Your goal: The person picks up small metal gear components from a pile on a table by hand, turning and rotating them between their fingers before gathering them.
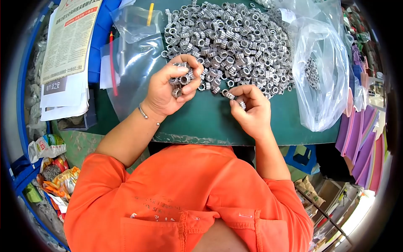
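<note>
A broad heap of small grey metal rings (pixel 235 42) with ridged outsides covers the back middle of the green table. My left hand (pixel 168 86) is raised at the heap's near left edge, its fingers curled around several of these metal rings (pixel 179 80). To the right, my right hand (pixel 254 107) is at the heap's front edge, with thumb and fingers closed on a metal ring (pixel 242 105). Another ring (pixel 228 95) shows by its index fingertip; whether it is gripped too I cannot tell.
Clear plastic bags (pixel 321 75) lie right of the heap, some rings showing through. On the left are a plastic sheet (pixel 136 63), a red pencil (pixel 112 63), a yellow stick (pixel 150 14) and a newspaper (pixel 69 38) on papers. The green table's (pixel 201 134) worn edge runs before my body.
</note>
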A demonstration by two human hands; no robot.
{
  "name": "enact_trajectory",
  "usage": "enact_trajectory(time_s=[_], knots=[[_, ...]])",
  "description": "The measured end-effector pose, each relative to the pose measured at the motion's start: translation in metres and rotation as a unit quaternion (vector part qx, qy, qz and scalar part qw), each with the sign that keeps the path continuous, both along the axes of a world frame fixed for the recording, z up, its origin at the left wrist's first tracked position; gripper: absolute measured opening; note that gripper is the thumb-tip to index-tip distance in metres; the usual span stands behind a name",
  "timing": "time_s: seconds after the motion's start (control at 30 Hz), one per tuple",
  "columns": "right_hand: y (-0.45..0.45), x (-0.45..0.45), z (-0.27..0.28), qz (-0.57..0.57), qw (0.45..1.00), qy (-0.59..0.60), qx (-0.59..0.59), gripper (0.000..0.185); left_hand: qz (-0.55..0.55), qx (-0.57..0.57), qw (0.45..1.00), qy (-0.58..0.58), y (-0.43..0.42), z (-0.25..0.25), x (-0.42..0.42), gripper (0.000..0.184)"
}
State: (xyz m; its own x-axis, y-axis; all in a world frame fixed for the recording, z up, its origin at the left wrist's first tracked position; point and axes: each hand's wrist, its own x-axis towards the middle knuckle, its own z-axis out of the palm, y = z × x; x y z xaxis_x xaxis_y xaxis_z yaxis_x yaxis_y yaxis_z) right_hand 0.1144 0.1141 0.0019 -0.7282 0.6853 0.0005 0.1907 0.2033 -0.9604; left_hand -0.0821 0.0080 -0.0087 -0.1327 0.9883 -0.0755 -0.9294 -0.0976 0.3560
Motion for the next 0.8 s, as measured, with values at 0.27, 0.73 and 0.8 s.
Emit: enact_trajectory(time_s=[0.27, 0.73, 0.8], knots=[[-0.005, 0.001, 0.004, 0.005, 0.995, -0.033, 0.089, 0.016, 0.002, -0.004, 1.0, -0.004, 0.0, -0.001, 0.0, 0.018], [-0.005, 0.011, 0.002, -0.002, 0.931, 0.11, -0.349, 0.02, 0.001, -0.008, 1.0, -0.002, 0.0, -0.001, 0.0, 0.018], [-0.006, 0.011, 0.001, -0.002, 0.912, 0.144, -0.383, 0.022, 0.0, -0.01, 1.0, 0.0, 0.0, -0.001, 0.0, 0.018]])
